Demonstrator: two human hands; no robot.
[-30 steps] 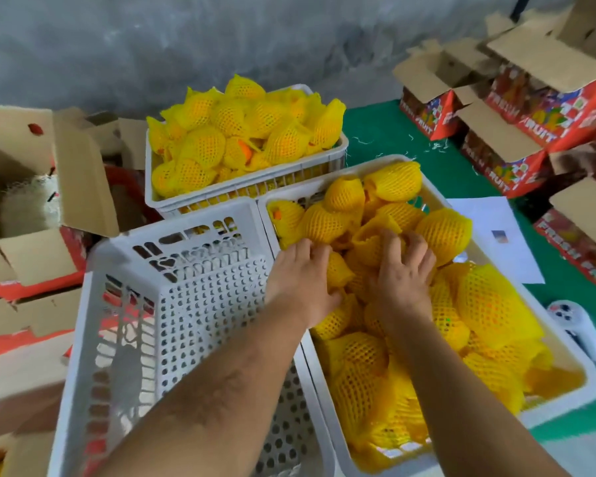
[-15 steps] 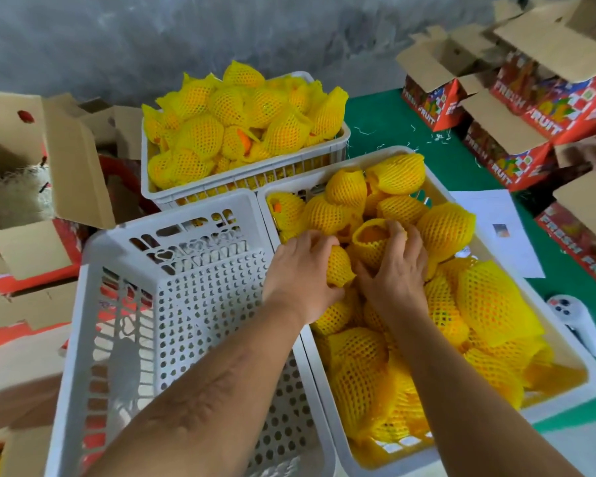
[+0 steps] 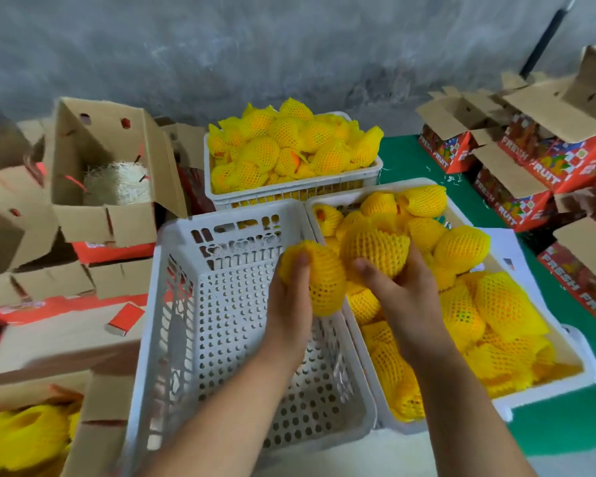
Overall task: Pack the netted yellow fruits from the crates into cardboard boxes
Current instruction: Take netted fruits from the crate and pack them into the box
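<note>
My left hand (image 3: 289,304) grips a netted yellow fruit (image 3: 320,280) above the right rim of an empty white crate (image 3: 172,339). My right hand (image 3: 403,297) holds a second netted fruit (image 3: 375,247) over the right white crate (image 3: 585,366), which is full of netted fruits. A third white crate (image 3: 289,197) behind them is heaped with the same fruits. At the bottom left an open cardboard box (image 3: 97,438) has netted fruits (image 3: 21,438) inside.
Open cardboard boxes stand at the left, one (image 3: 124,222) holding a pale fibrous bundle (image 3: 117,184). Red "FRESH FRUIT" boxes (image 3: 534,177) line the right on a green mat (image 3: 565,428). A white sheet (image 3: 506,242) lies beside the right crate. A grey wall is behind.
Both hands have lifted out of the right crate, each with a netted fruit, and moved left toward the empty crate. The view has tilted up and left.
</note>
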